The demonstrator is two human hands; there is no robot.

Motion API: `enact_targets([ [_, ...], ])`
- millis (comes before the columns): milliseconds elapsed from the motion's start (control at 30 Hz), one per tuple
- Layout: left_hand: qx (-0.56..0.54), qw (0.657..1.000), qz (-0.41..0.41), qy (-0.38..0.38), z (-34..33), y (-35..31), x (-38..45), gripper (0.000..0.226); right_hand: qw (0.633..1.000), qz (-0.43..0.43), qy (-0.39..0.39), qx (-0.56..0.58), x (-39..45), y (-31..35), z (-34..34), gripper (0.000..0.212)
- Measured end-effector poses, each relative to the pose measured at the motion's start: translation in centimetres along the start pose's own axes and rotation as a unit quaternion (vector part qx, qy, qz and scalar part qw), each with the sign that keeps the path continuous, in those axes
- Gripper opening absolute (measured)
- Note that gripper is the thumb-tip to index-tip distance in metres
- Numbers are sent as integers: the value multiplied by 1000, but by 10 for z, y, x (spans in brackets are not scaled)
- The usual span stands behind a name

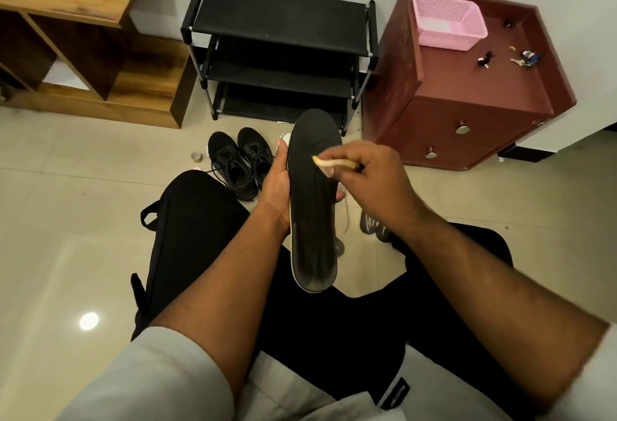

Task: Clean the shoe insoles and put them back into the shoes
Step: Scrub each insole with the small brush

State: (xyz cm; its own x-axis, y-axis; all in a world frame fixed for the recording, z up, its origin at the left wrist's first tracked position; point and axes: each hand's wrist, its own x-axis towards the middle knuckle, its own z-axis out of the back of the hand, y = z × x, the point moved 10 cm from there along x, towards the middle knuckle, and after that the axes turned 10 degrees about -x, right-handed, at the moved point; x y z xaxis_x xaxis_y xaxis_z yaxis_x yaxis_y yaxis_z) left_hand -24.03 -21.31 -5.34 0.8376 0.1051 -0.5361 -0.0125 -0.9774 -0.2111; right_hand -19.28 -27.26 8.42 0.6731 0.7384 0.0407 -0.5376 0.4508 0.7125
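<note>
A long black insole (312,220) with a pale edge stands upright in front of me, toe end up. My left hand (275,183) grips its left edge, thumb along the side. My right hand (370,177) holds a small pale brush (329,162) whose tip touches the insole's upper part. A pair of black lace-up shoes (238,161) sits on the floor beyond my left knee, openings facing me. A grey shoe (375,225) shows partly under my right forearm, mostly hidden.
A black three-tier shoe rack (280,50) stands against the wall ahead. A maroon cabinet (464,120) on the right carries a pink basket (447,21) and keys (526,59). A wooden shelf unit (83,53) is at left. A small round tin (196,156) lies near the shoes.
</note>
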Motion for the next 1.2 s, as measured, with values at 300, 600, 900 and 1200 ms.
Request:
enact_targets([
  [300, -7, 998, -45, -32, 8, -11, 2, 70, 978, 142, 54, -143, -28, 30, -59, 24],
  [600, -18, 1000, -10, -12, 6, -4, 4, 76, 969, 205, 37, -136, -68, 34, -42, 21],
  [900, 0, 1000, -1, -25, 6, 5, -4, 56, 906, 229, 1, -355, 4, 8, -41, 10],
  [1200, -8, 997, -61, -50, 5, -5, -4, 43, 929, 173, 41, -323, -7, -5, -41, 29],
])
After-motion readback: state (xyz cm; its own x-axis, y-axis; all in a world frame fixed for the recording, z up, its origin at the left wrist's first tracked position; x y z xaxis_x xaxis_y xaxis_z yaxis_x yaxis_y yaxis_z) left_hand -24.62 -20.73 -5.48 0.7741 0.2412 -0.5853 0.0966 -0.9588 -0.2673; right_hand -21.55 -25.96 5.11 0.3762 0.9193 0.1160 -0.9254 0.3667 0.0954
